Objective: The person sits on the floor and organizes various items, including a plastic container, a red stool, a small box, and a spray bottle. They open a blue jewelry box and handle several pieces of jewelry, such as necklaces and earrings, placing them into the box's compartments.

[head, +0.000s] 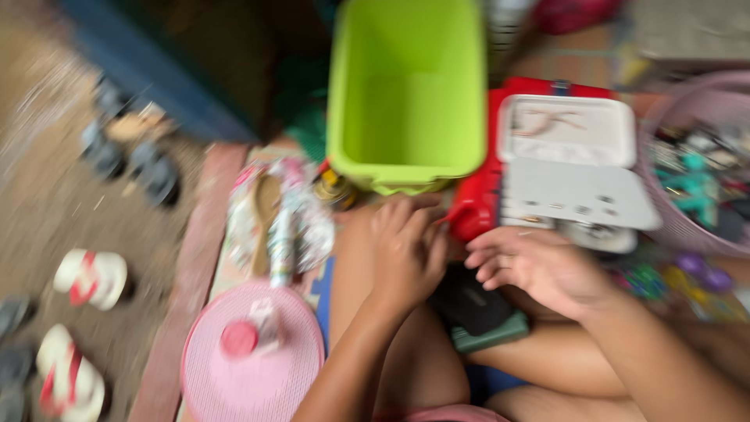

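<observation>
The picture is motion-blurred. My left hand [406, 250] rests over my lap with its fingers curled near a red case [473, 205]. My right hand [535, 266] lies beside it, palm down, fingers pointing left toward the same spot. Beneath both hands sits a dark flat object with a green edge [480, 316] on my legs. I cannot tell whether either hand grips anything. An open white box [570, 160] lies on the red case just beyond my right hand.
An empty lime-green bin [406, 94] stands ahead. A pink mesh cover [250, 359] lies at lower left, a wrapped bundle [281, 219] above it. A pink basket [703, 172] of small items is at right. Sandals [82, 328] lie on the ground at left.
</observation>
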